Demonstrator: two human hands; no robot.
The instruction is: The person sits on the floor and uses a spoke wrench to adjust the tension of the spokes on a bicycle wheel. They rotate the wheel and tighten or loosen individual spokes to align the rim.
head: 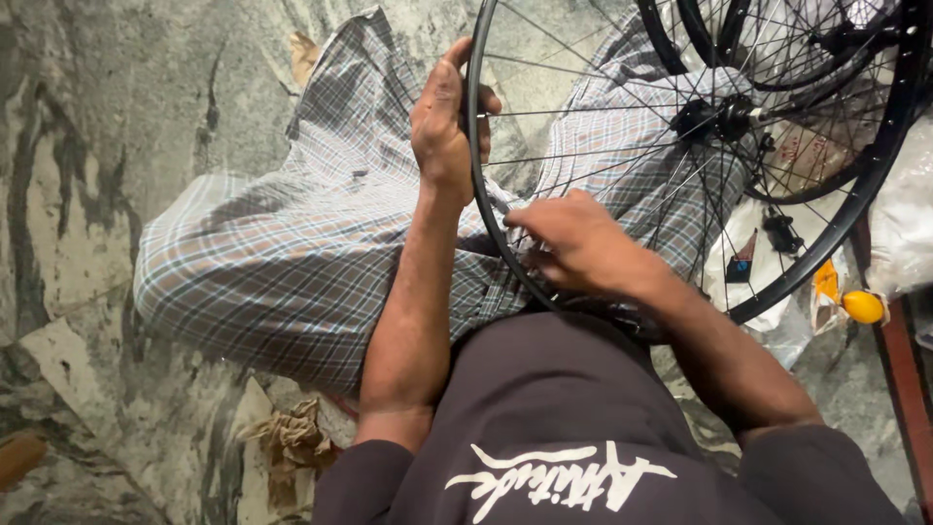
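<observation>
A black bicycle wheel (880, 146) is held upright over the lap of a seated person in checked trousers (292, 253). The rim is gripped by the left hand (442, 126) at its left edge, fingers curled round the rim and thumb up along it, so this hand is closed on the wheel. The right hand (583, 248) is laid on the lower left part of the rim, just below the left hand, fingers bent in among the spokes (603, 156); whether a spoke or a small tool is pinched there cannot be told. The two hands are near each other on the same arc of rim, left above, right below.

The hub (719, 119) is seen up and to the right of both hands, with spokes running from it out to the rim. The right hand is nearer to the hub. The wheel's plane is turned nearly edge-on to the left hand.

A second black wheel (777, 44) is leaned behind, at the top right. A white plastic bag (768, 292) and a small yellow object (863, 306) are seen on the stone floor (97, 146) at the right. Crumpled brown paper (292, 442) is lying on the floor at lower left.
</observation>
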